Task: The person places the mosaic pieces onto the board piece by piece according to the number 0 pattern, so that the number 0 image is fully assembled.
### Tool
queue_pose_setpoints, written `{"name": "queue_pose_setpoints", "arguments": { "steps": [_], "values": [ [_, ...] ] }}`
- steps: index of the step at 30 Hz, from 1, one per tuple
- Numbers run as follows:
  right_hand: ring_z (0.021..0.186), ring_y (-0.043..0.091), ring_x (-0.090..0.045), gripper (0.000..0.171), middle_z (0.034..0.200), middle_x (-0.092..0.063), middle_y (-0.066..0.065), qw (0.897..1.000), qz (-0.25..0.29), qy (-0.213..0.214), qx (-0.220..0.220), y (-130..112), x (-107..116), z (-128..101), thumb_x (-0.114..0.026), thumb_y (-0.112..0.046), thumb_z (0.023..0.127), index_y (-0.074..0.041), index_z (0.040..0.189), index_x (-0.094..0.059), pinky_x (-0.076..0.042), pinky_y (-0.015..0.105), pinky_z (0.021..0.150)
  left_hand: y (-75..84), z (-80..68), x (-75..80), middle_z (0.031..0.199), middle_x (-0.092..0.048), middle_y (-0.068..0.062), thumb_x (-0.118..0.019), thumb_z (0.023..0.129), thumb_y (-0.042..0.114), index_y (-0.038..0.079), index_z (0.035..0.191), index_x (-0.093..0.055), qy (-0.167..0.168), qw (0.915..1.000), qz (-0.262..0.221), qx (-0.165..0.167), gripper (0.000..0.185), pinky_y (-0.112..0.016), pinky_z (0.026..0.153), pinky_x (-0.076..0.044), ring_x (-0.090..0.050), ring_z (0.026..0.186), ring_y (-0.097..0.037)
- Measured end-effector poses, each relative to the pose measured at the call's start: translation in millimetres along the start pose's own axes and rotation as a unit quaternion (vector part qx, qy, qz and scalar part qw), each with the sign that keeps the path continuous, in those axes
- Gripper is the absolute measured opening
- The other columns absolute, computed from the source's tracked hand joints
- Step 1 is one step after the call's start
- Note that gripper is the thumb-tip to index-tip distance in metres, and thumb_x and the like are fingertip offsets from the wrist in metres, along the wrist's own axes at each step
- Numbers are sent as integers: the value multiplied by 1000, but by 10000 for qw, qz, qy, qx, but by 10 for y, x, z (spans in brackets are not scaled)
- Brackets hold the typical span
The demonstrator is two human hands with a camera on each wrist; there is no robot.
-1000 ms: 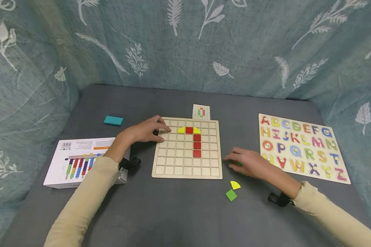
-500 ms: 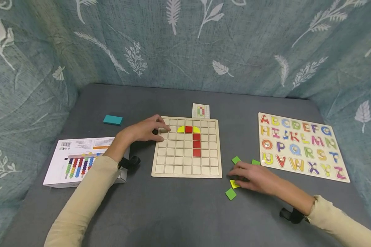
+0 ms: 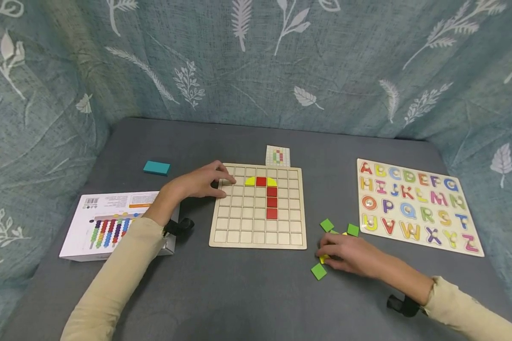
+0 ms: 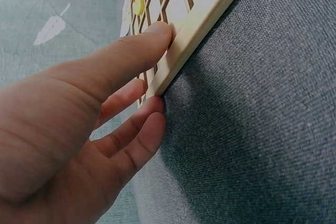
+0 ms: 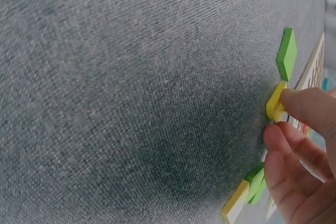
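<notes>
At the right hand [image 3: 353, 255], a light pinch on a yellow piece [image 3: 323, 259]

Head view: the yellow piece lies between thumb and fingers; one green square [image 3: 318, 271] sits just nearer the body than that pinch, and more loose pieces [image 3: 353, 230] lie beyond it. Left of it is the grid board [image 3: 247, 227], with red squares [image 3: 271, 202] set in, its left edge held by the left hand [image 3: 199, 182]

Left wrist view: thumb on top, fingers against the board's side, parted little more than its thickness

Right wrist view: thumb on the piece, fingertips close opposite, nearly closed (how firmly, I cannot tell). Catching only the thin edge could let it slip or spin; curled fingers might shove neighbouring pieces; a left-hand tug could tilt the board and unseat squares
</notes>
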State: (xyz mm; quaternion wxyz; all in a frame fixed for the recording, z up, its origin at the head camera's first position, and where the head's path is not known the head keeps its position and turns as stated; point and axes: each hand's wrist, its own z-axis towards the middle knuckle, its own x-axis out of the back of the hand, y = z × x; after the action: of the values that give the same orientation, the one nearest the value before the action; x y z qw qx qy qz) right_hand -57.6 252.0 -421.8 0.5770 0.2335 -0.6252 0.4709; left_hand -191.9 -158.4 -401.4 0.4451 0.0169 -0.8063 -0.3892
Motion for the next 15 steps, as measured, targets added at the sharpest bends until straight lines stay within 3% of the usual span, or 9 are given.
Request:
{"name": "queue_pose_setpoints", "arguments": {
  "steps": [7, 15],
  "values": [
    [88, 6, -61, 26, 103, -61, -5, 9996, -223, -30, 176, -7, 4, -4, -81, -18, 78, -17, 102, -71, -53, 23, 72, -11, -3, -4, 129, -42, -12, -69, 90, 14, 11, 131, -61, 25, 10000, 30, 13, 41, -48, 98, -43, -49, 119, -33],
    [92, 8, -61, 26, 106, -64, -5, 9977, -265, 129, 610, -8, -7, 3, -79, -9, 78, -18, 100, -68, -53, 25, 74, -13, 9, -11, 129, -42, -12, -69, 90, 15, 11, 130, -62, 21, 10000, 48, -3, 41, -48, 98, -43, -49, 120, -34]
  ]
}}
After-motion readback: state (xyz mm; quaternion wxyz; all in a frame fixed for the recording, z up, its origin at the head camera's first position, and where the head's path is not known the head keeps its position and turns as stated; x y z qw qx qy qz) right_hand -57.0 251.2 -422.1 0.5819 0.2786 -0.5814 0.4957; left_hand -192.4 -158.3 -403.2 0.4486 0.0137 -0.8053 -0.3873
